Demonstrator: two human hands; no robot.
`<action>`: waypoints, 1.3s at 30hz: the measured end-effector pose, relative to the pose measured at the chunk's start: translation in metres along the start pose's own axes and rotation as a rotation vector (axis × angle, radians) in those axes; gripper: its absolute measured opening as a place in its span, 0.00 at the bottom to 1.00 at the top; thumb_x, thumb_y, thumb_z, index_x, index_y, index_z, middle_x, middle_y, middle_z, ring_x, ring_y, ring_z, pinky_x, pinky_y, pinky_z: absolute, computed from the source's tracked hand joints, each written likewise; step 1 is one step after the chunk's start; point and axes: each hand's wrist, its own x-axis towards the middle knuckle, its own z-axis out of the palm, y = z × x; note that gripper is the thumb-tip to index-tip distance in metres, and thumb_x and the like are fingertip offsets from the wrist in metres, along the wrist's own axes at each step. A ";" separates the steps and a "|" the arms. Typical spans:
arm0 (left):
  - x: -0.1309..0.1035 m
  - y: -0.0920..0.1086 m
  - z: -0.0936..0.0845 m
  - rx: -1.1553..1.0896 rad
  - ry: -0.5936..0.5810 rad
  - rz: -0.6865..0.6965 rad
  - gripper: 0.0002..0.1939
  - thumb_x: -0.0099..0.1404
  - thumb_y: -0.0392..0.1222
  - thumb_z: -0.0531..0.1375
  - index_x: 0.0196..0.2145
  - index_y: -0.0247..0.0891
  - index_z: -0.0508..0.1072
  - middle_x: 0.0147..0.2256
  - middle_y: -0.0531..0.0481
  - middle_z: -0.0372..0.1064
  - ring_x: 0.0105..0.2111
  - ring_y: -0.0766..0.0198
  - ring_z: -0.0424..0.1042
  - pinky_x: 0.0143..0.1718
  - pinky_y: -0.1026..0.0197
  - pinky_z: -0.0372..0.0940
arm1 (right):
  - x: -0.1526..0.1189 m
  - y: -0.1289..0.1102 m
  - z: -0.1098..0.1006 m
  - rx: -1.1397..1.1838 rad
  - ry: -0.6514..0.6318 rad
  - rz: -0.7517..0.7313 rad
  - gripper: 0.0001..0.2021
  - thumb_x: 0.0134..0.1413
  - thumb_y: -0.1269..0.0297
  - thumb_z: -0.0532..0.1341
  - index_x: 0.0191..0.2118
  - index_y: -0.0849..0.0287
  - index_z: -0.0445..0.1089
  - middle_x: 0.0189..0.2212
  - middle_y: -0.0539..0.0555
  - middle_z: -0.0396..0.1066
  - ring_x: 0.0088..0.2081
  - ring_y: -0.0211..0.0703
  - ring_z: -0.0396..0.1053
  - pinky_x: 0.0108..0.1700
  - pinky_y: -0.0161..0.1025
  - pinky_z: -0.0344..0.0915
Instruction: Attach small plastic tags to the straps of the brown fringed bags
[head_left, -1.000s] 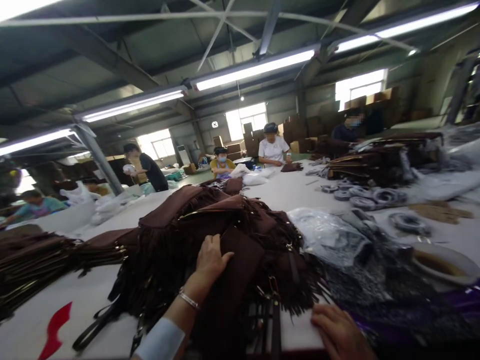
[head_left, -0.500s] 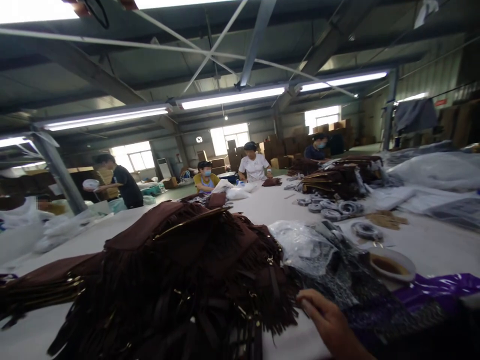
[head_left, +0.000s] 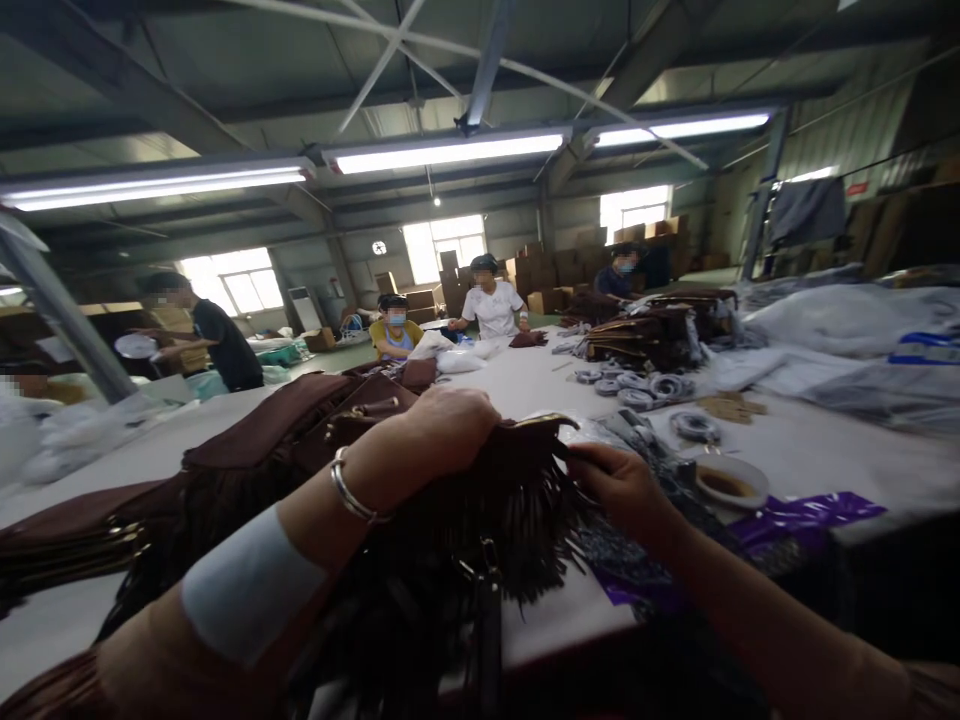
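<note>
A dark brown fringed bag (head_left: 517, 470) with a gold zip along its top edge is held up between my hands. My left hand (head_left: 454, 425) is closed on its upper left part, fingers curled over the edge. At the bag's right end, my right hand (head_left: 619, 480) pinches the edge between thumb and fingers. The fringe hangs down below, and a strap with a gold metal clip (head_left: 484, 570) dangles near the front. Behind and left lies a pile of similar brown bags (head_left: 262, 430), partly hidden by my left forearm.
To the right are a bowl of brown contents (head_left: 761, 490), purple plastic (head_left: 825, 510), coiled grey straps (head_left: 694, 428) and brown gloves (head_left: 731, 406). Another stack of brown bags (head_left: 637, 340) lies farther back. Several people work around the white table (head_left: 517, 385).
My left hand has come into view and holds a bag from the pile. My right hand has moved up and gripped its right end. The camera view has shifted slightly.
</note>
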 end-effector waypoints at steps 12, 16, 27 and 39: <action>-0.036 0.055 0.197 -0.076 0.072 -0.231 0.14 0.66 0.33 0.51 0.47 0.37 0.72 0.37 0.42 0.68 0.38 0.54 0.66 0.35 0.55 0.63 | -0.010 0.089 -0.013 -0.461 0.162 -0.005 0.17 0.56 0.60 0.55 0.47 0.62 0.72 0.44 0.60 0.74 0.41 0.47 0.71 0.42 0.43 0.68; -0.055 0.084 0.236 -0.200 0.080 -0.322 0.19 0.65 0.32 0.51 0.51 0.39 0.70 0.37 0.43 0.68 0.38 0.56 0.66 0.37 0.56 0.64 | -0.032 0.090 0.000 -0.454 -0.012 -0.040 0.13 0.58 0.59 0.55 0.39 0.59 0.74 0.38 0.57 0.75 0.41 0.48 0.71 0.46 0.44 0.66; 0.027 -0.002 0.106 -1.524 1.036 -0.821 0.10 0.62 0.41 0.60 0.37 0.32 0.75 0.28 0.49 0.73 0.30 0.63 0.72 0.38 0.58 0.68 | -0.064 0.077 0.064 -0.101 -0.386 0.071 0.20 0.59 0.54 0.58 0.54 0.56 0.67 0.50 0.59 0.70 0.50 0.51 0.68 0.52 0.46 0.64; 0.041 -0.026 0.213 -1.495 1.053 -1.443 0.20 0.67 0.45 0.55 0.51 0.28 0.69 0.51 0.35 0.71 0.46 0.59 0.74 0.47 0.58 0.68 | -0.058 0.078 0.065 0.644 -0.421 0.605 0.24 0.51 0.55 0.64 0.51 0.59 0.63 0.24 0.47 0.68 0.26 0.38 0.68 0.30 0.37 0.65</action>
